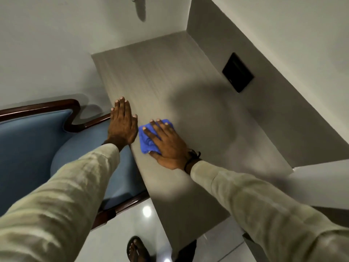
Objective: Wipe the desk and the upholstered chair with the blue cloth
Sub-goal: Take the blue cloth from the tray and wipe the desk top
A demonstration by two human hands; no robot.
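Note:
The grey desk (pixel 170 76) runs from the lower middle up to the wall corner. The blue cloth (pixel 146 141) lies bunched on the desk near its left edge. My right hand (pixel 166 144) presses flat on top of the cloth, fingers spread over it. Just left of it, my left hand (pixel 121 122) rests flat and empty on the desk's left edge, fingers together. The upholstered chair (pixel 34 148), blue fabric with a dark wood frame, stands against the desk's left side under my left forearm.
A black wall plate (pixel 238 72) sits on the white wall right of the desk. A white ledge (pixel 321 180) juts out at the desk's right end. Glossy floor tiles (pixel 132 220) and my sandalled foot (pixel 137 248) show below.

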